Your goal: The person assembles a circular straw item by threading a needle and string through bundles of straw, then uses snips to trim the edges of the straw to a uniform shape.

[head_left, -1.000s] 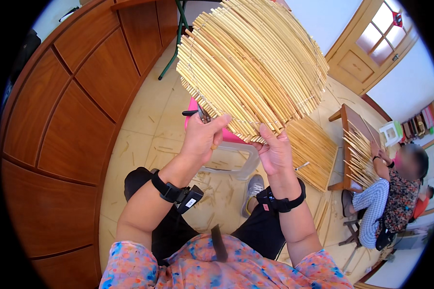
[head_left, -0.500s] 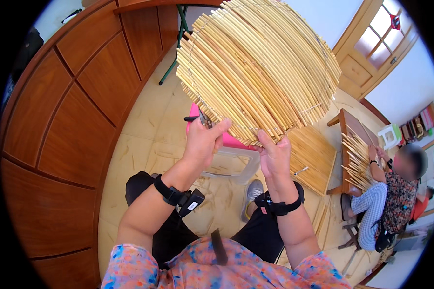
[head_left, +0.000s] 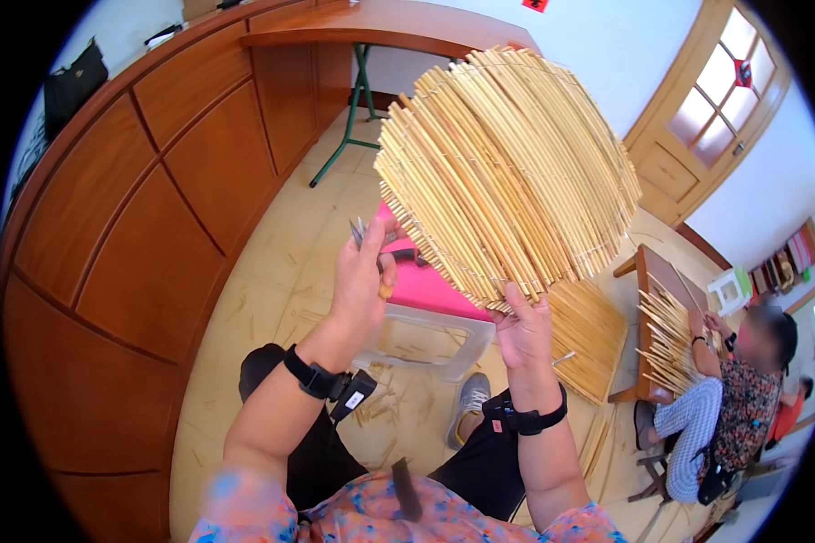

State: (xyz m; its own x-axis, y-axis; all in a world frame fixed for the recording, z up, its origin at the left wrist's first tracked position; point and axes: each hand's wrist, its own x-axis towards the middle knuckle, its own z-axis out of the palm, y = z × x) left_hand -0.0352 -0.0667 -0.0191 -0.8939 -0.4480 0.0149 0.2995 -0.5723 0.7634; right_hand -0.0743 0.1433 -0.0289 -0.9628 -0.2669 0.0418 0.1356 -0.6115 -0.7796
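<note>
My right hand grips the near edge of a round mat of straight, straw-coloured stalks, bound with thin wire or thread. The mat is held up and tilted in front of me. My left hand is apart from it, just left of its lower edge, closed around what looks like pliers. Their pointed metal end sticks out past the fingers on the left, and a red and black handle shows on the right. A small yellowish end pokes out below that hand; its kind I cannot make out.
Beneath the mat stands a pink-topped stool with pale legs. Curved wooden panelling runs along the left. A stalk panel lies on the floor at right. Beyond, a person works with stalks at a low table. Scraps litter the floor.
My left hand has let go of the mat's edge and moved slightly left and down; the pliers in it are turned round. The mat has come lower in view, still in my right hand.
</note>
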